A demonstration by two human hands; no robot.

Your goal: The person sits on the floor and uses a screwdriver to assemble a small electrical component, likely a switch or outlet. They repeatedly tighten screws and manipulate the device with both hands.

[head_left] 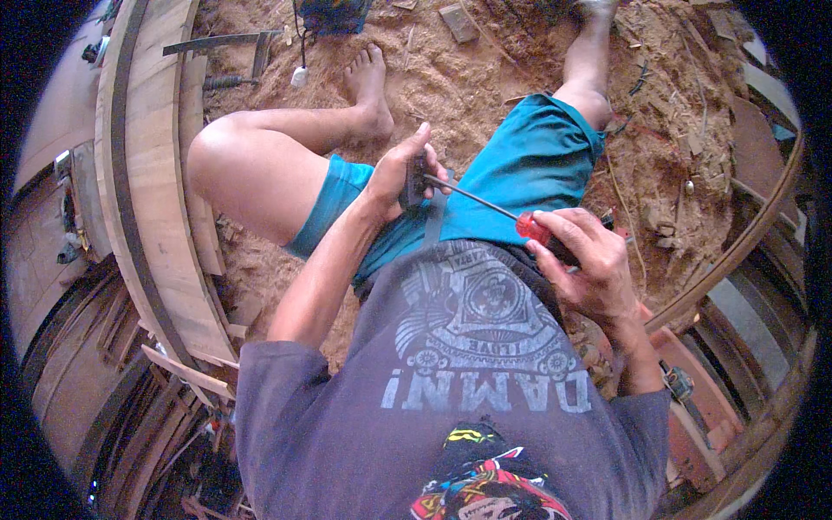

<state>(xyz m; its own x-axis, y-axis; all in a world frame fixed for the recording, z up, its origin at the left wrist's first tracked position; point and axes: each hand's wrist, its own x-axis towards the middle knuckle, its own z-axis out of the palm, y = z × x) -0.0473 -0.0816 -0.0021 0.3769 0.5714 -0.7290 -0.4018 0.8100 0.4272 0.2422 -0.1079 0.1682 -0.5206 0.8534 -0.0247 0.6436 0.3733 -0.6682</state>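
My right hand (589, 260) is wrapped round the handle of a screwdriver (530, 227), red and see-through at the shaft end. Its long metal shaft slants up and left across my lap. The tip meets a small black object (414, 180) held in my left hand (400, 178). Fingers and palm cover much of that object, so its kind cannot be told. My left thumb points up beside it. A grey strip (435, 218) lies on my teal shorts just below the left hand.
Sawdust (459, 69) covers the ground round my legs. Long wooden planks (152, 173) run along the left. A metal bar tool (221, 43) lies at the far left, near a white tag on a cord (300, 76). At right are a curved pole (737, 251) and an orange-red metal piece (693, 373).
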